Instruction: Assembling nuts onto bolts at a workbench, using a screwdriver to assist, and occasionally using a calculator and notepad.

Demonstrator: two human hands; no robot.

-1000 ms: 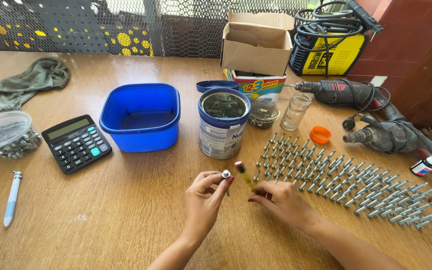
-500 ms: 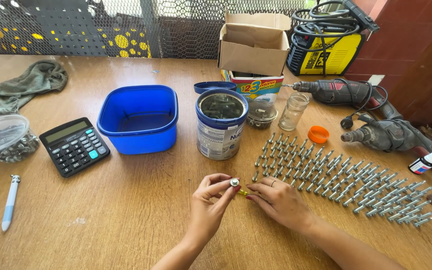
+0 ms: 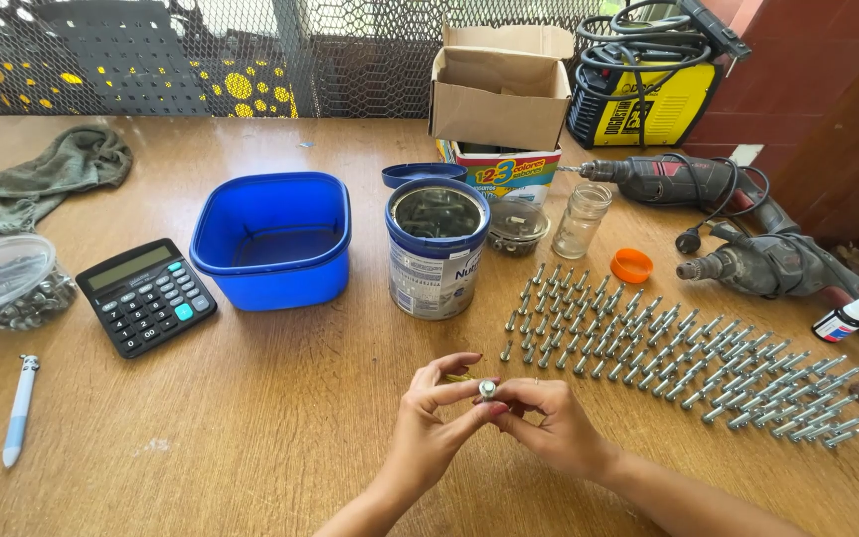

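Note:
Both of my hands meet low in the middle of the wooden table (image 3: 251, 418). My left hand (image 3: 429, 428) pinches a small silver nut (image 3: 488, 388) between thumb and forefinger. My right hand (image 3: 549, 428) closes around a bolt with a yellowish shank, mostly hidden in the fingers, its end pressed against the nut. Just to the right lie rows of several silver bolts (image 3: 668, 348), laid side by side on the table. A blue-and-silver tin can (image 3: 436, 249) stands open just beyond my hands.
A blue plastic tub (image 3: 272, 239), a black calculator (image 3: 146, 294), a clear bowl of hardware (image 3: 7, 283), a pen (image 3: 20, 410) and a green rag (image 3: 52, 174) sit left. Cardboard box (image 3: 499, 85), glass jar (image 3: 582, 219), orange lid (image 3: 631, 266), two power drills (image 3: 748, 229) and a yellow welder (image 3: 648, 89) are right.
My hands, apart a second ago with the nut in the left and the bolt in the right, have come together so nut and bolt meet.

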